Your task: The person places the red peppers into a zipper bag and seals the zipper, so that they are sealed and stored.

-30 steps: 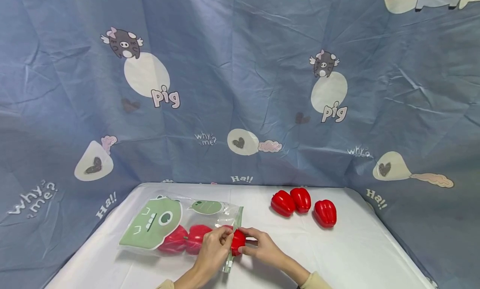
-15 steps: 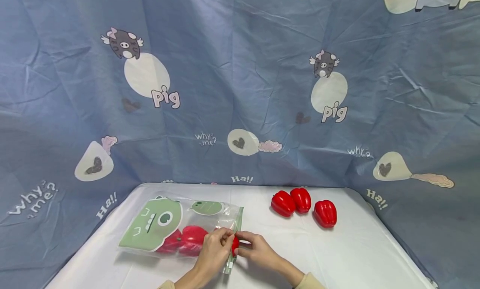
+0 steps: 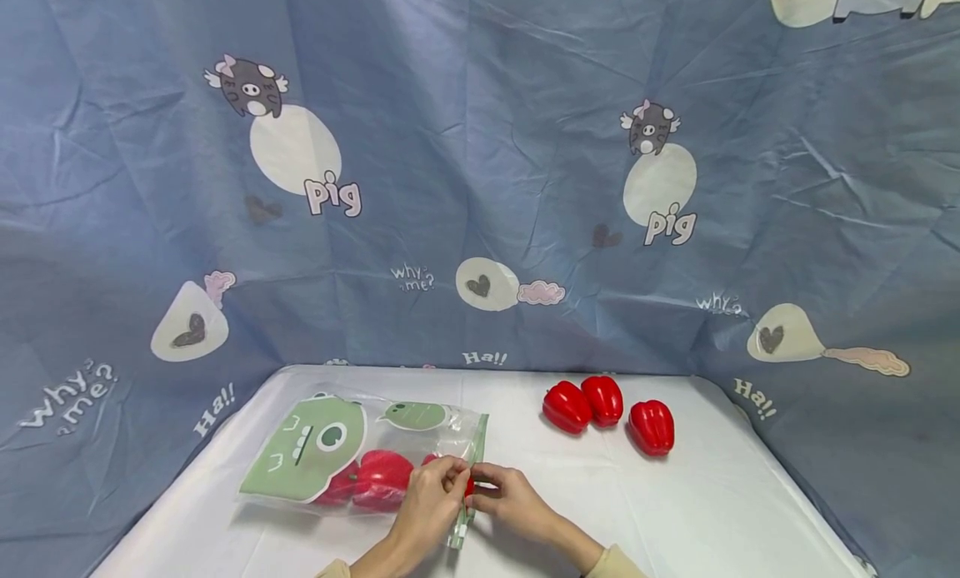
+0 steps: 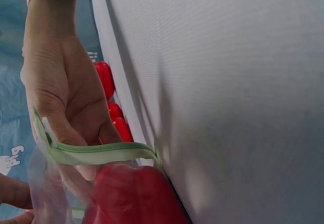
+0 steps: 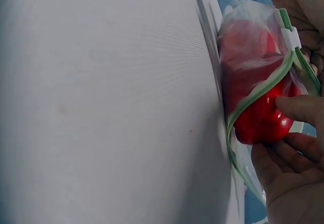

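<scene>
Fingers of both hands curled at bag (image 3: pixel 352 453) mouth

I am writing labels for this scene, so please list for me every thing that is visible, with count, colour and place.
Zip bag: one, clear with green cartoon print and green zip edge, lying on the table's left half.
Peppers in the bag: at least three, red; one sits at the bag mouth.
Loose peppers: three, red, grouped at the table's back right.
Table: one, white cover.
Backdrop: one, blue cloth with pig cartoons.
Left hand: grip on the bag's zip edge.
Right hand: fingers at the mouth pepper.
</scene>
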{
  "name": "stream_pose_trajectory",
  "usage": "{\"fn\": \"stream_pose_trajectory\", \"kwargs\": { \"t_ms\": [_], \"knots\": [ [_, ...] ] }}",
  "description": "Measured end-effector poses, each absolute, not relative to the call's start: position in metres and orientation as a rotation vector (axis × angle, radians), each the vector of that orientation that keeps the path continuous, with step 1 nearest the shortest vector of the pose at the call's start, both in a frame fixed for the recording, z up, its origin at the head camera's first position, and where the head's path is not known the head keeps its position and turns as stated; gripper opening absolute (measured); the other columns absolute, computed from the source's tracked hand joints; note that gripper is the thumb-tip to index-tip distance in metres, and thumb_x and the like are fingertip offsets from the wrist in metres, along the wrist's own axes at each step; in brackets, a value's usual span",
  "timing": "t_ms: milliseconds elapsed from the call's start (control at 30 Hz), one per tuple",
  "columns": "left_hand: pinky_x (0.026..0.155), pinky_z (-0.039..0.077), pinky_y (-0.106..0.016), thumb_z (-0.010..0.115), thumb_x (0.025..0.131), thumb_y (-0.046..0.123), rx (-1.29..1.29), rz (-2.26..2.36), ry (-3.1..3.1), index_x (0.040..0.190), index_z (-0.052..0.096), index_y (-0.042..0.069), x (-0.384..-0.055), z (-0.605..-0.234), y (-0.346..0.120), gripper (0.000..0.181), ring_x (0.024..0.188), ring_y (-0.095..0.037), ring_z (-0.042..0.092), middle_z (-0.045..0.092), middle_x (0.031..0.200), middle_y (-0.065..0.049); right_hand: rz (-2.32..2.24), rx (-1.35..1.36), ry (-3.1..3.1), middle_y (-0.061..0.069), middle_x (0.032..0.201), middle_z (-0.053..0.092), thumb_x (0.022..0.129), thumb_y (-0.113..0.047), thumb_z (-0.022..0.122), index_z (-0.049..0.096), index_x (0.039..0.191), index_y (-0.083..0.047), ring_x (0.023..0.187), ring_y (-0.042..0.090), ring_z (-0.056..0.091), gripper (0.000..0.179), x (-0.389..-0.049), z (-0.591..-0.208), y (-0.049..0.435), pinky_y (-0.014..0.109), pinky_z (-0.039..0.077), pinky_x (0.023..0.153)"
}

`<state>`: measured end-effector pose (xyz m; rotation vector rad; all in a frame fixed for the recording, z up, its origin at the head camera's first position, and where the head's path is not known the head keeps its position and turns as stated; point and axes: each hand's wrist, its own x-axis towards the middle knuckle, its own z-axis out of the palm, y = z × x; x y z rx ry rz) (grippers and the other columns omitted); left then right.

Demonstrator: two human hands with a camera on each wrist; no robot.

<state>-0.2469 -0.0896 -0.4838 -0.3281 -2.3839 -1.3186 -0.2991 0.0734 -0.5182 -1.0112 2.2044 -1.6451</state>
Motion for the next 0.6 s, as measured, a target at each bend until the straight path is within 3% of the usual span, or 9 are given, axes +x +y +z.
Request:
{"fn": "stream_pose_trajectory", "kwargs": {
  "t_ms": [233, 600],
  "knots": [
    [0.055, 0.046, -0.018, 0.066, 0.085, 0.004, -0.316, -1.29, -2.38, 0.083, 0.069, 0.006, -0.246, -0.486, -0.088, 0.004, 0.059, 0.003, 0.051, 0.06, 0.065, 0.008, -1.675, -0.961, 2.216, 0.015, 0.122, 0.063, 0.088, -0.006, 0.067, 0.059, 0.124, -0.002, 0.115, 0.025, 0.062, 0.037, -0.302, -0.517, 0.077, 0.032, 0.051, 0.093],
    [0.055, 0.044, -0.018, 0.067, 0.084, 0.004, -0.305, -1.256, -2.398, 0.081, 0.069, 0.007, -0.246, -0.484, -0.089, 0.005, 0.059, 0.002, 0.048, 0.057, 0.064, 0.01, -1.681, -0.955, 2.28, 0.02, 0.122, 0.063, 0.087, -0.007, 0.067, 0.057, 0.126, 0.002, 0.115, 0.038, 0.06, 0.041, -0.302, -0.512, 0.094, 0.036, 0.051, 0.094]
  ]
}}
